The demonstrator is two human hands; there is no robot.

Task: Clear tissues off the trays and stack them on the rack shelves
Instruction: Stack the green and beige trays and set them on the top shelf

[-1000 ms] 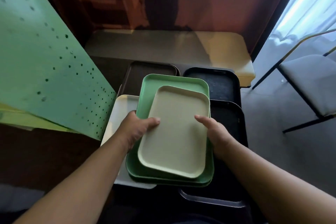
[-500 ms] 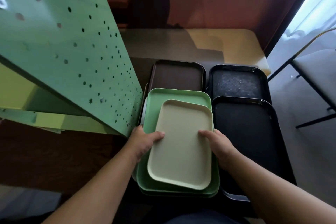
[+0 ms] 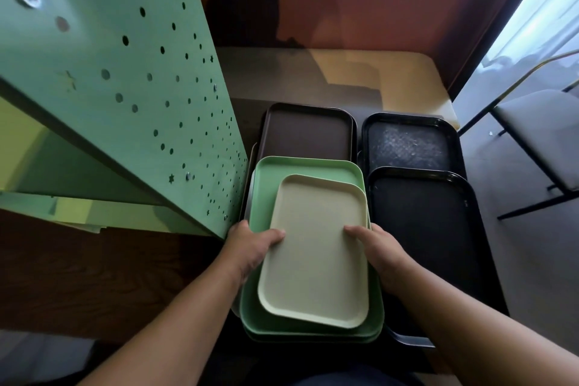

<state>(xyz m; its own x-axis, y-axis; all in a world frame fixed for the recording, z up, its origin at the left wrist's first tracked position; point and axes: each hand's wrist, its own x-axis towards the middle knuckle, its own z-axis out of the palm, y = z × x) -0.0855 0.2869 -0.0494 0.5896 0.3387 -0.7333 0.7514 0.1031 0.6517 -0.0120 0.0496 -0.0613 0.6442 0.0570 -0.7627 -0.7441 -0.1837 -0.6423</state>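
Observation:
A small beige tray (image 3: 316, 247) lies inside a larger green tray (image 3: 313, 169), and both are bare of tissues. My left hand (image 3: 250, 247) grips the stack's left edge, thumb on the beige tray. My right hand (image 3: 379, 251) grips the right edge the same way. Beyond the stack lie a brown tray (image 3: 307, 131) and a scuffed black tray (image 3: 407, 141); another black tray (image 3: 429, 229) lies to the right. The green perforated rack (image 3: 125, 72) stands at the left, its side panel close to my left hand.
A low table (image 3: 360, 75) with a pale top stands under the trays against a reddish wall. A chair (image 3: 542, 141) with a grey seat and thin metal legs stands at the right by a curtained window. Dark wood floor (image 3: 94, 276) lies at the lower left.
The view has swung left toward the rack, which now fills more of the left side. Both hands have kept the same grip on the tray stack, which sits closer to the rack.

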